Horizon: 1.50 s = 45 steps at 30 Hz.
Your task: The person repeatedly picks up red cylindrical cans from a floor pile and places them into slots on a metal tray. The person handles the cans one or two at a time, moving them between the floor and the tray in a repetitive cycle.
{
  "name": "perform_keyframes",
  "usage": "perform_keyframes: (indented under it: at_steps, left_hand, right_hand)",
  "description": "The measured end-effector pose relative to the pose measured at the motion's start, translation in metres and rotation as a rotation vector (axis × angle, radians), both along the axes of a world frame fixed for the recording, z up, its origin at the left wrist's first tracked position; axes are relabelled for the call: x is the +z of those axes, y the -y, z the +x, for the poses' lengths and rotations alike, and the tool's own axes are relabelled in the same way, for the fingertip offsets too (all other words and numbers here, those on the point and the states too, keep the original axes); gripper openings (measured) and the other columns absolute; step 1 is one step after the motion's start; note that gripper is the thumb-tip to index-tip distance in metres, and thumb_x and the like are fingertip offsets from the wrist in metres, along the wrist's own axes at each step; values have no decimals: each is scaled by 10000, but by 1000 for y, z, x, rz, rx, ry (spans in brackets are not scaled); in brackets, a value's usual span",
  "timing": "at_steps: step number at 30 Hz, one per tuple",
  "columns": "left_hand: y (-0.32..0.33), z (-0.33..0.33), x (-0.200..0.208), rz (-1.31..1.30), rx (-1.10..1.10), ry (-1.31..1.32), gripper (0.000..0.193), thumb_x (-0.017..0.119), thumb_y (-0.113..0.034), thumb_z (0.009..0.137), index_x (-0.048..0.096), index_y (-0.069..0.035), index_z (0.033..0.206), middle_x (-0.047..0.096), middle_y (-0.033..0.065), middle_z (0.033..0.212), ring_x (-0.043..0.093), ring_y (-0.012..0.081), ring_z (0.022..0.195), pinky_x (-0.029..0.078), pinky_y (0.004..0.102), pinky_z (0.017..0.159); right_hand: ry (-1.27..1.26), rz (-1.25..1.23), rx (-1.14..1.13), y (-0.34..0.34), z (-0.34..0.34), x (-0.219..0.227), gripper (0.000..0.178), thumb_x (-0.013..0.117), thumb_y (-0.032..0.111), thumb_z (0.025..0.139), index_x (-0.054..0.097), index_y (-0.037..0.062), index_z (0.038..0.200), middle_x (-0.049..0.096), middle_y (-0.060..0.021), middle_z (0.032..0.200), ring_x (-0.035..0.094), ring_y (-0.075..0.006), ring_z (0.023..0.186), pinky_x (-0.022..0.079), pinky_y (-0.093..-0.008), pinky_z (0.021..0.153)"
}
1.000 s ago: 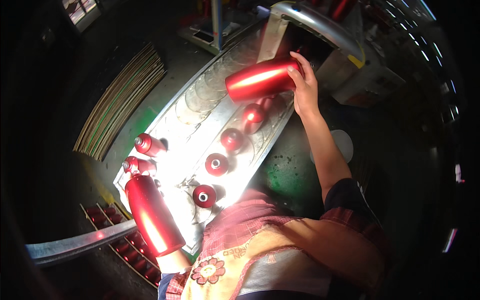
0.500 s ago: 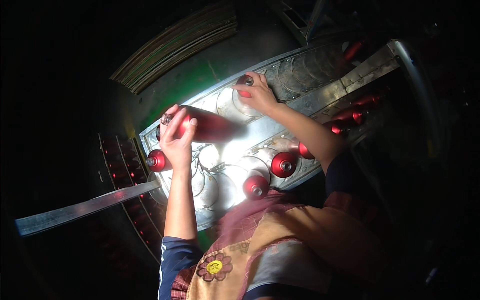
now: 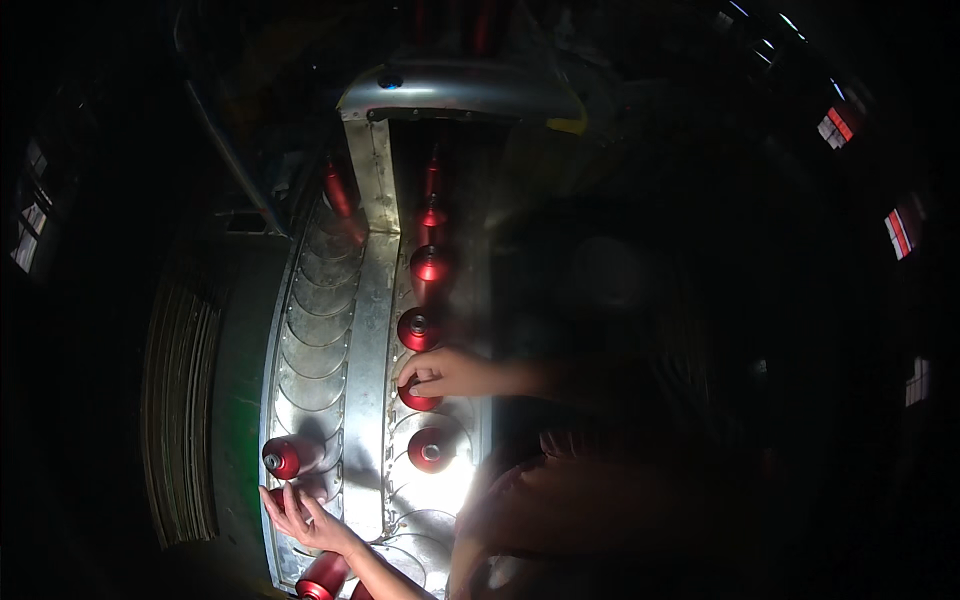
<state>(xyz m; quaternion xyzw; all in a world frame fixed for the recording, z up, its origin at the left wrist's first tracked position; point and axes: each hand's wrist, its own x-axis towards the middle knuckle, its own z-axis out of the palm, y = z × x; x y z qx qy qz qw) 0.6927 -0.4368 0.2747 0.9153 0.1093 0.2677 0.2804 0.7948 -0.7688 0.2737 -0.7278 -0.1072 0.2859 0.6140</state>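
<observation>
My left hand [image 3: 305, 522] is at the lower left, its fingers round a red metal bottle [image 3: 312, 487] that they partly hide. Just beyond it stands another red bottle [image 3: 282, 460], with its narrow neck facing me. Across the metal divider, my right hand [image 3: 440, 373] has its fingers curled over the top of a red bottle [image 3: 418, 398] in the right-hand row. One more red bottle [image 3: 431, 450] stands on the near side of that hand, and another bottle [image 3: 418, 328] on its far side.
A conveyor of overlapping curved metal plates [image 3: 315, 355] runs on both sides of a flat metal divider [image 3: 372, 300]. More red bottles [image 3: 430, 264] line the right lane toward a rounded metal hood [image 3: 460, 92]. A stack of flat sheets [image 3: 180, 410] stands at the left.
My view has turned right along the conveyor. My right hand has left the bottle in the left row and crossed to the right row. The left hand's bottle, earlier tilted, is now in the left row.
</observation>
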Motion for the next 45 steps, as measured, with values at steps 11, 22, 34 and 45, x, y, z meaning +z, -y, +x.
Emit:
perform_keyframes:
  at_steps: [11, 22, 34, 45]
  left_hand:
    - [145, 71, -88, -493, -645, -565, 475, 745, -39, 779, 626, 10, 1236, 613, 138, 1309, 527, 312, 1222, 389, 374, 1066]
    - [146, 107, -106, -186, -389, -416, 526, 699, -37, 838, 545, 7, 1339, 507, 185, 1426, 478, 293, 1324, 362, 380, 1116]
    - [287, -352, 29, -1326, -107, -798, 156, 635, -105, 936, 709, -11, 1037, 709, 23, 930, 609, 79, 777, 491, 226, 710]
    - [277, -552, 65, -1209, 530, -540, 212, 661, -153, 932, 689, -37, 1107, 703, 9, 973, 616, 79, 811, 484, 231, 700]
  right_hand:
    - [80, -164, -457, 93, -144, 31, 203, 652, 125, 910, 650, 49, 1098, 494, 29, 674, 434, -38, 621, 367, -250, 554]
    - [-168, -364, -828, 171, -294, 44, 210, 635, 114, 933, 661, 59, 1134, 690, -32, 986, 616, -92, 916, 495, -264, 822]
    - [-122, -113, -256, 197, -350, 48, 406, 457, -150, 758, 668, 46, 1044, 527, 54, 728, 426, -24, 624, 333, -176, 557]
    - [-382, 232, 565, 74, -413, 38, 358, 466, -117, 746, 661, 10, 1019, 622, -7, 728, 529, -41, 659, 397, -196, 627]
